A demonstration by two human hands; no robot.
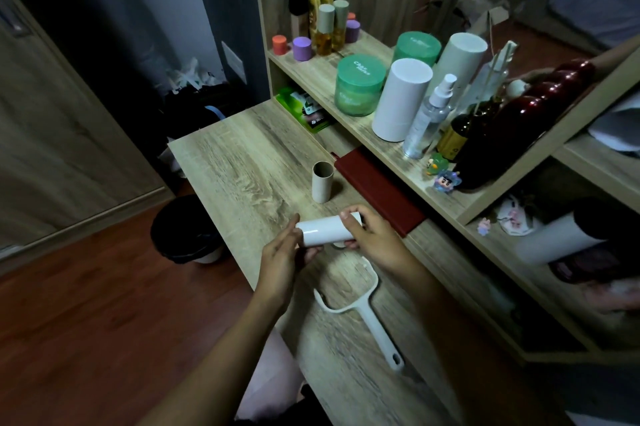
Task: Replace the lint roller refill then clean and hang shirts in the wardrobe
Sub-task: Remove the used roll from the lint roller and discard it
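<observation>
Both hands – left hand (282, 254), right hand (372, 238) – grip the fresh roll (327, 230) sideways; the empty handle (360, 313) lies just nearer, fork facing it, closer to the right.

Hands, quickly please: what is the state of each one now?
Left hand: closed around one end of the white refill roll.
Right hand: closed around the roll's other end.

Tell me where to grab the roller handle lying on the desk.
Take the handle by its straight shaft, from above, pinching across its width. It lies flat on the desk, fork toward the hands, so the shaft is the clear, narrow part; the curved fork prongs would twist.
</observation>
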